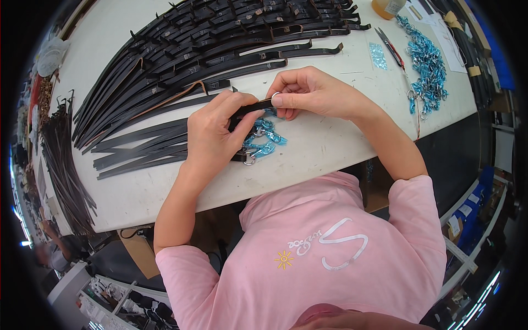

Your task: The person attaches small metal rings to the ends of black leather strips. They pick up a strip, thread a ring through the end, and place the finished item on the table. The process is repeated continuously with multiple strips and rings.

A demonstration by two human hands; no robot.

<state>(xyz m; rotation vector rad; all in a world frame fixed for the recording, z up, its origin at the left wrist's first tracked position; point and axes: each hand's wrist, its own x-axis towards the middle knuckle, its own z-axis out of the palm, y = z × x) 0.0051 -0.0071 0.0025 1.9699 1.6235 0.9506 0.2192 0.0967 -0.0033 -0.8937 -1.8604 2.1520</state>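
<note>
Over the white table, my left hand (214,126) pinches a black strap (255,108) between thumb and fingers. At the strap's right end, my right hand (319,93) closes thumb and fingers on a small silver metal ring (275,95). Whether the strap passes through the ring is hidden by my fingers. Just below my hands lie metal clasps in blue plastic wrap (264,144), some fixed to strap ends with silver rings. Several flat black straps (140,148) run out to the left from beneath my left hand.
A large bundle of black straps with loops (220,38) covers the far table. Thin black straps (66,170) hang over the left edge. To the right are red-and-black scissors (391,47), a pile of blue-wrapped clasps (426,66) and a container of amber liquid (388,6).
</note>
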